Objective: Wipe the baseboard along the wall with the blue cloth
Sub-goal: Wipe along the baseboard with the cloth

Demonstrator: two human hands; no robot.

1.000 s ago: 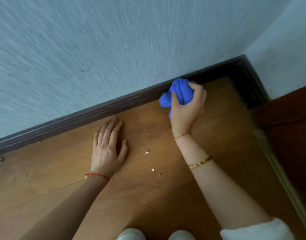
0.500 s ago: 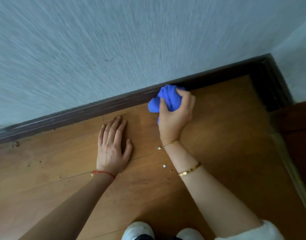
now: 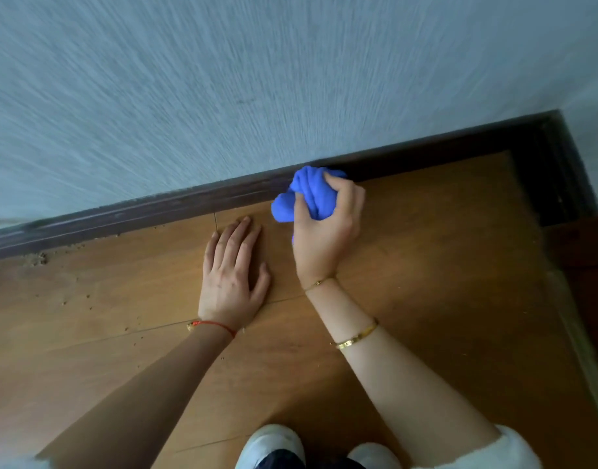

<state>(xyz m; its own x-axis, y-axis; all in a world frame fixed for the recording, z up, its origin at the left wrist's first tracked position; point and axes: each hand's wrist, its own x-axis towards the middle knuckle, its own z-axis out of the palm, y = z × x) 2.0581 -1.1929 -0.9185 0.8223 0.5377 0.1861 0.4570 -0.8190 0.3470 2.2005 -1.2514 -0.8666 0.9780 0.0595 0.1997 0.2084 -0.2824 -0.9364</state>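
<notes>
right hand is wrapped tight round the bunched-up blue cloth, fingers curled over the top, thumb down the near side, and the wad is pushed right up against the dark baseboard where the wall meets the wooden floor. a lobe of cloth bulges out to the left of the fist, low, at floor level. left hand is flat on the floor just beside it, palm down, fingers straight and close together, pointing at the baseboard, holding nothing. red string bracelet on the left wrist, a thin gold chain at the right wrist and a gold bangle further up the forearm. crumbs of grit lie along the foot of the baseboard off to the left, more specks scattered on the boards. the baseboard turns a corner over on the right, well apart from the cloth. white shoes peek in at the bottom edge, fluffy white sleeve cuff at the lower right.
</notes>
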